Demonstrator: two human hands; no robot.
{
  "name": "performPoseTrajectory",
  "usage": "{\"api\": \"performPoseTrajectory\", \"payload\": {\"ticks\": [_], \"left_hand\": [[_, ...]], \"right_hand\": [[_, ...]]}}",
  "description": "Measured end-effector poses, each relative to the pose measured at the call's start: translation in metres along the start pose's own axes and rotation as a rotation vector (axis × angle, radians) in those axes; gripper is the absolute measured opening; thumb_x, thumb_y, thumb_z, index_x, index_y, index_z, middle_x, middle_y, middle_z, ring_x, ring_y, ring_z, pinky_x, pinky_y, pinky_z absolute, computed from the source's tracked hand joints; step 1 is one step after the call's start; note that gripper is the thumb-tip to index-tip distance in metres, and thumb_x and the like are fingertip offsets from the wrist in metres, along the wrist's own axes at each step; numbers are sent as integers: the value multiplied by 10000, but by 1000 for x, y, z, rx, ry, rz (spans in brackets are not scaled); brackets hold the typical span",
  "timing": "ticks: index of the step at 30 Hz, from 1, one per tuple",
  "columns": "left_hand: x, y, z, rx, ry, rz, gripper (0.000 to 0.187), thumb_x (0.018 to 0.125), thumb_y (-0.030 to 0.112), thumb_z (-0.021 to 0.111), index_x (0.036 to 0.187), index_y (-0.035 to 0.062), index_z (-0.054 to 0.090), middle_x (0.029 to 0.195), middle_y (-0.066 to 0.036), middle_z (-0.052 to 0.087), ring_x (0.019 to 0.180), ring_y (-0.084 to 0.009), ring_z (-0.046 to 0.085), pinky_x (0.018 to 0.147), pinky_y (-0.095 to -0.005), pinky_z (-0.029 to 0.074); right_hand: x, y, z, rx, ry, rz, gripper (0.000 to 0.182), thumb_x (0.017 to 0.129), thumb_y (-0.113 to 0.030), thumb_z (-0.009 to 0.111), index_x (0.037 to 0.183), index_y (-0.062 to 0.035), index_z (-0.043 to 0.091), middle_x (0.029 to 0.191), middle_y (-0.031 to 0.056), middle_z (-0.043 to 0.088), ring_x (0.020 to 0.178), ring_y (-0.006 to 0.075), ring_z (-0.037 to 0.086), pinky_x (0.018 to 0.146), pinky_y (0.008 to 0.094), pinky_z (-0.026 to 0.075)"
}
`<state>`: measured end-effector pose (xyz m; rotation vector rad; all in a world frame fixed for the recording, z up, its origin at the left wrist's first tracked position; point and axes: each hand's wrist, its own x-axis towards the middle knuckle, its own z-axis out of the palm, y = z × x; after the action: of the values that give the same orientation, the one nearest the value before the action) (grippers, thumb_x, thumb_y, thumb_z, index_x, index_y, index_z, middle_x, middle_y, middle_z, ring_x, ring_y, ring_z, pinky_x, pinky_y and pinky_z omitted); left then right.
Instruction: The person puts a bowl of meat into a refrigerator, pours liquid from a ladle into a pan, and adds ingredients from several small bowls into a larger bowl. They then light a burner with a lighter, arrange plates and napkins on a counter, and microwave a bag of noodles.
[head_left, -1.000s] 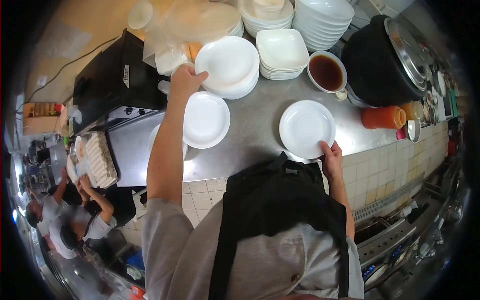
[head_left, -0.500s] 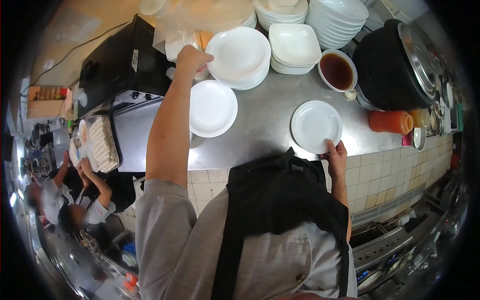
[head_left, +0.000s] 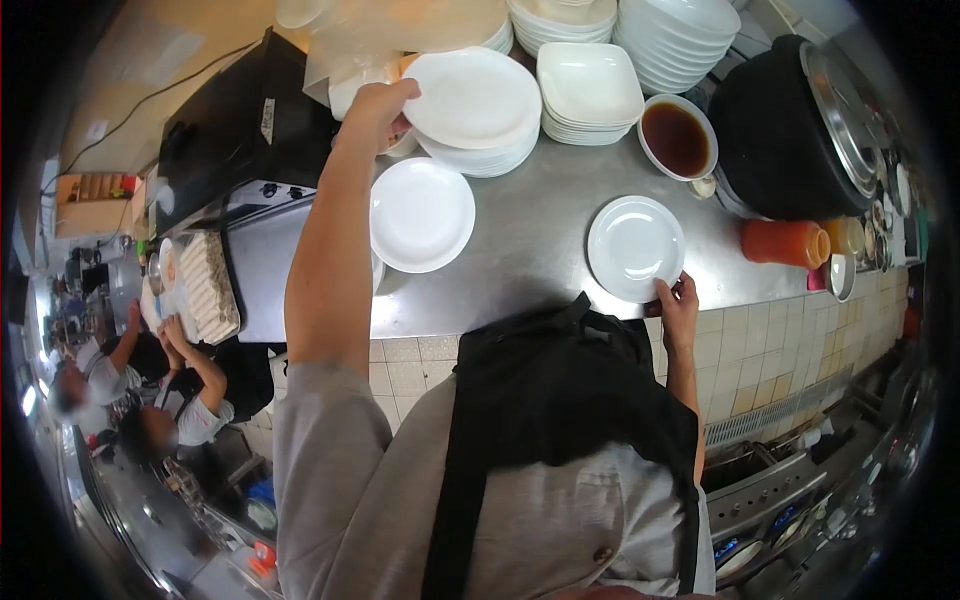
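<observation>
At the top of a stack of round white plates, the top plate (head_left: 472, 98) is gripped at its left edge by my left hand (head_left: 378, 112), and it looks slightly raised. Another round white plate (head_left: 422, 215) lies below the stack, beside my left forearm, with part of more dishware showing under it. My right hand (head_left: 677, 297) pinches the lower right rim of a small round white plate (head_left: 636, 248) over the steel counter (head_left: 530, 225). Square white dishes (head_left: 590, 82) are stacked to the right of the round ones.
A bowl of brown liquid (head_left: 677, 138), a large black pot (head_left: 790, 130) and an orange bottle (head_left: 783, 242) stand on the right. A black appliance (head_left: 250, 130) is at the left. Two people work at the far left near a tray (head_left: 208, 290).
The top plate has shifted slightly up and left with my left hand, uncovering more of the plates beneath. The small plate in my right hand has moved slightly upward.
</observation>
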<state>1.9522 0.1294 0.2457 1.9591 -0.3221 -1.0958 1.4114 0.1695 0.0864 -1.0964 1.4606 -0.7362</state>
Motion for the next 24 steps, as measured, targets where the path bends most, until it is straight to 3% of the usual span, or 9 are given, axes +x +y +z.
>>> {"api": "performPoseTrajectory", "payload": {"ticks": [1,4,9,11,14,16,22,23,24], "left_hand": [[-2,-3,2,-214,-26,71,306,828,53,641,1104,-77,623,1075,-147,631,955,-236,640,824,-309,542],[-10,-17,3,-259,-201,177,393,828,-19,585,1215,-87,574,1146,-177,631,1017,-263,639,888,-356,530],[-46,-30,0,-309,-249,166,517,802,-104,544,1316,-67,514,1194,-173,631,1001,-258,661,850,-359,559],[-97,-28,8,-256,-171,288,574,808,-119,528,1373,-42,463,1167,-167,643,965,-256,676,820,-343,571],[-147,-58,28,-269,-118,347,612,815,-108,529,1410,-23,416,1130,-154,655,956,-227,678,807,-336,573],[-153,-107,42,-208,-138,366,633,841,-49,572,1447,5,395,1150,-130,659,849,-164,668,661,-267,548],[-151,-184,107,-365,-327,223,578,819,-61,534,1385,10,446,1091,-104,677,850,-126,638,629,-222,484],[-149,-190,113,-323,-293,185,578,806,-83,517,1375,-13,447,1129,-138,662,947,-163,636,761,-260,487],[-146,-197,120,-280,-263,146,579,793,-105,499,1366,-36,448,1167,-171,646,1045,-200,634,894,-298,490]], "right_hand": [[1,0,0,-7,2,6,462,884,-106,690,1276,47,500,944,77,588,705,126,604,473,247,507],[4,-2,0,-42,17,-7,468,877,-102,691,1275,51,498,959,80,577,708,128,599,468,250,498],[10,-4,-2,-68,21,-29,485,870,-117,691,1283,49,498,977,88,584,709,133,598,479,249,494],[17,10,-9,-108,29,-79,495,868,-120,694,1294,37,497,989,100,603,714,136,601,491,250,495],[11,-5,-8,-107,48,-36,499,870,-116,693,1306,26,494,998,109,613,727,140,609,497,252,498],[15,-3,-10,-126,40,-37,495,876,-117,683,1312,23,494,1000,111,623,733,137,614,495,250,498],[20,-9,-27,-236,117,-125,486,886,-122,667,1318,16,494,1047,131,629,756,146,624,533,257,505],[22,-7,-32,-264,127,-224,486,886,-122,666,1322,9,494,1068,138,627,761,139,622,540,256,501],[19,-7,-40,-254,145,-167,483,884,-119,666,1320,6,498,1054,131,625,758,132,616,543,253,506]]}}
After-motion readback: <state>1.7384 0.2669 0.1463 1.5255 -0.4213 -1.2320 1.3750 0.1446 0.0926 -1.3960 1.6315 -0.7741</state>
